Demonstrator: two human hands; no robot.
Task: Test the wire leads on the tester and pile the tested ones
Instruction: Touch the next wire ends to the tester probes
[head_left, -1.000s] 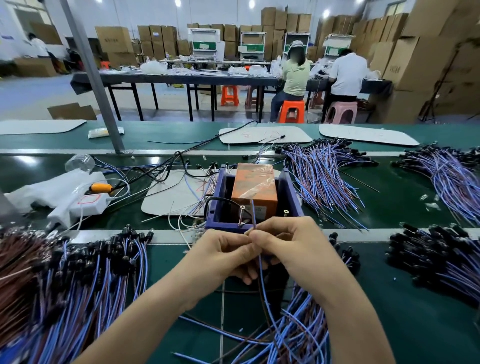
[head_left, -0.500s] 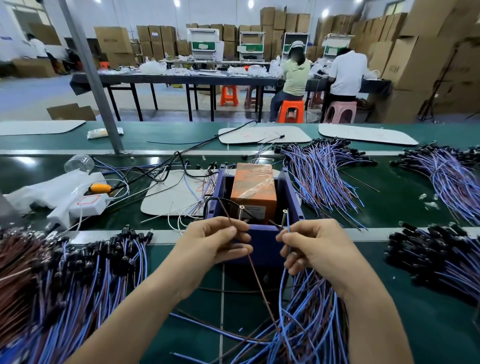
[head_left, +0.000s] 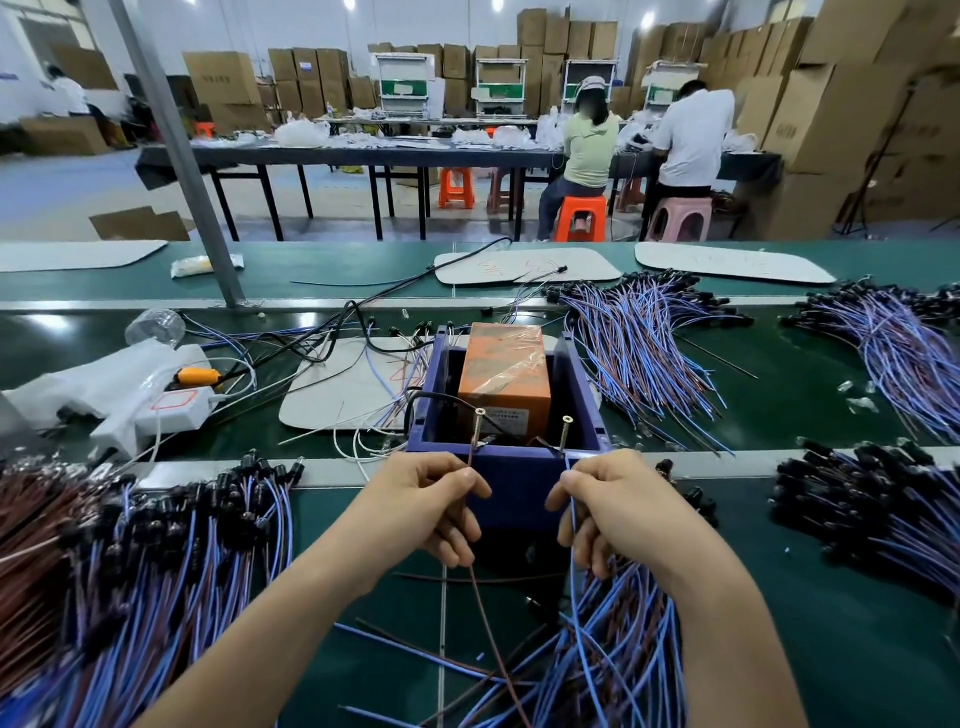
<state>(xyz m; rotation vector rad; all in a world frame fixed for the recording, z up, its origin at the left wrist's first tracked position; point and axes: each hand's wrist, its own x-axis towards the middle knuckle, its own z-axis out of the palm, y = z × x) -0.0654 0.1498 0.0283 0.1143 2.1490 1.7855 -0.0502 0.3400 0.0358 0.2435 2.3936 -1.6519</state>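
I am pinching a brown wire (head_left: 485, 623) between the thumb and curled fingers of my left hand (head_left: 431, 506), and gripping a blue wire (head_left: 572, 566) the same way in my right hand (head_left: 618, 509). Both hands are hovering just in front of the near wall of the blue tester box (head_left: 504, 470), which is sitting in the middle of the worktop (head_left: 810, 649).

The brown wire is rising from my left fingers towards the left screw (head_left: 479, 431) standing on the box, and the blue wire is rising towards the right screw (head_left: 564, 431); I cannot tell whether either tip is touching metal. Both wires are trailing down from my hands into the loose heap of leads (head_left: 618, 670) lying at the near edge under my right wrist.

Another pile of leads (head_left: 156, 561) is lying along the near-left edge, and one more (head_left: 872, 514) is lying towards the right edge.

An orange block (head_left: 506, 371) is sitting inside the box under clear tape; its small white label is carrying print too fine to read. The white board (head_left: 337, 387) to the left of the box is showing red scribbles I cannot make out.
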